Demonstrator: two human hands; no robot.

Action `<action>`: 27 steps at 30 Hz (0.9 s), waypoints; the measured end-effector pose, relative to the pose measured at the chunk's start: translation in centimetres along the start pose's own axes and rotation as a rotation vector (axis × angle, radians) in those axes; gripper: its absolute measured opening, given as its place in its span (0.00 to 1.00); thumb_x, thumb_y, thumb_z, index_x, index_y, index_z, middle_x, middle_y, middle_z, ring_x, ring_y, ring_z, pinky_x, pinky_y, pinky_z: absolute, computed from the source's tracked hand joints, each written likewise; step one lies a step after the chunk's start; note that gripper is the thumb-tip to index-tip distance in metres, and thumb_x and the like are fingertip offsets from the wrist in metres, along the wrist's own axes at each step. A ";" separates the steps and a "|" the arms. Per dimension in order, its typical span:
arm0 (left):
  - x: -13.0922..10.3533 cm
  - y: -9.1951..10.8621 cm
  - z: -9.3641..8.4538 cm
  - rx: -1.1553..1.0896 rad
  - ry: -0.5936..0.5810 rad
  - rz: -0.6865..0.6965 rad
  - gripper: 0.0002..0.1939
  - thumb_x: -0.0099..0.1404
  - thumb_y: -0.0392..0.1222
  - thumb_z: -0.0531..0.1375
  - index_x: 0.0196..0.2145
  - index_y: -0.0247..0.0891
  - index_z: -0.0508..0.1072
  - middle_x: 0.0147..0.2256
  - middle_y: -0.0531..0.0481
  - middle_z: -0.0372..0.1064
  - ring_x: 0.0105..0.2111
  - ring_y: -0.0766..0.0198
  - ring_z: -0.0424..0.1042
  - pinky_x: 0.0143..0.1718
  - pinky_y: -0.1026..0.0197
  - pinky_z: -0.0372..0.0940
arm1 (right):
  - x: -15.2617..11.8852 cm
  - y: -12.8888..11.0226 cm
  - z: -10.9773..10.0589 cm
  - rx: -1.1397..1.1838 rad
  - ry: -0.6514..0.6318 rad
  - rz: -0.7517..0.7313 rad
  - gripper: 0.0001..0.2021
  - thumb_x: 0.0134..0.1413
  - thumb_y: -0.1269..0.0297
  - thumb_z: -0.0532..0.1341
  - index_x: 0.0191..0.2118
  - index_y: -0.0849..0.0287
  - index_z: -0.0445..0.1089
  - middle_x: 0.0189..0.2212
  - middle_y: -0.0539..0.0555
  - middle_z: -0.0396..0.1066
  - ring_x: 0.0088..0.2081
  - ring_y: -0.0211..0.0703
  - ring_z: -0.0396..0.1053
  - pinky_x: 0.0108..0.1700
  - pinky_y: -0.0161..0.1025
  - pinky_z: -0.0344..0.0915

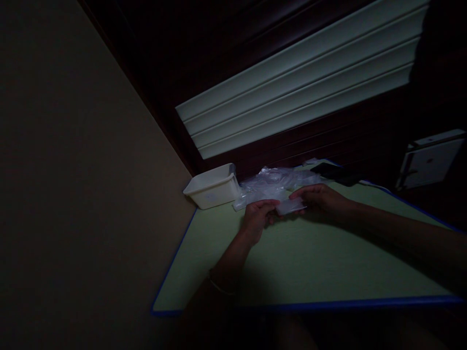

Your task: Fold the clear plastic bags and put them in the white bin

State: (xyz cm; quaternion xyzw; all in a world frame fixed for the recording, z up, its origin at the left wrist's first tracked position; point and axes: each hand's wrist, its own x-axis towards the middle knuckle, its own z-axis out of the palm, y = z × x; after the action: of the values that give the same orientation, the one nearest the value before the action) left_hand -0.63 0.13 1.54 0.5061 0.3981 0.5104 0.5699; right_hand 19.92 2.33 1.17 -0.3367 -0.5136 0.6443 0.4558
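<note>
Head view: dim light, scene tilted. The left hand (255,221) is partly closed, thumb and fingers pinching the near-left end of a small translucent plastic packet (291,206). The right hand (319,200) is likewise partly closed, fingertips gripping the packet's opposite end; its lower fingers are too dark to read. Packet is held between the two hands, above a pale green tabletop (328,267) with blue edging (314,306); contents, if any, cannot be told. A thin band (221,288) circles the left forearm near the wrist. Just beyond the hands lies a crumpled heap of clear plastic bags (268,180). To its left, near the table's far-left corner, stands an open white plastic bin (215,190), upright. To the heap's right lies a dark object (335,172), identity unclear. Behind the table: pale slatted panel (302,78) in a dark frame
</note>
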 end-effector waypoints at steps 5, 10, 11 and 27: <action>0.1 -0.1 -0.2 -0.030 -0.004 -0.006 0.14 0.51 0.45 0.64 0.33 0.31 0.77 0.26 0.47 0.71 0.23 0.68 0.69 0.20 0.67 0.55 | 0.1 0.2 -0.3 -0.080 -0.026 -0.048 0.08 0.41 0.64 0.63 0.29 0.58 0.78 0.26 0.54 0.75 0.27 0.42 0.70 0.32 0.39 0.67; 0.2 -0.4 -0.3 -0.008 0.019 -0.026 0.28 0.48 0.52 0.70 0.44 0.33 0.74 0.28 0.50 0.71 0.23 0.69 0.68 0.23 0.66 0.60 | -0.4 -0.4 -0.8 -0.486 -0.036 -0.304 0.12 0.48 0.60 0.58 0.32 0.58 0.79 0.25 0.53 0.74 0.29 0.43 0.69 0.34 0.39 0.65; 0.2 -0.5 -0.3 0.008 0.019 -0.035 0.29 0.47 0.51 0.71 0.44 0.33 0.74 0.29 0.49 0.72 0.23 0.69 0.68 0.23 0.66 0.60 | -0.6 -0.5 -0.9 -0.568 -0.029 -0.352 0.13 0.49 0.61 0.58 0.34 0.58 0.79 0.27 0.53 0.75 0.30 0.44 0.70 0.35 0.40 0.65; 0.2 -0.8 0.3 0.097 0.104 0.078 0.21 0.43 0.46 0.72 0.31 0.31 0.74 0.26 0.49 0.73 0.22 0.69 0.69 0.25 0.66 0.64 | -0.1 0.1 -0.3 -0.564 -0.030 -0.284 0.20 0.52 0.48 0.63 0.35 0.62 0.78 0.27 0.55 0.73 0.29 0.43 0.68 0.33 0.40 0.63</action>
State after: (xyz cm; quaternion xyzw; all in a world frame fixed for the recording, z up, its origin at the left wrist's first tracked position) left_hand -0.12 0.32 0.86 0.5210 0.4316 0.5378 0.5030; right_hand 20.25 2.33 1.03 -0.3653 -0.7205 0.4113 0.4222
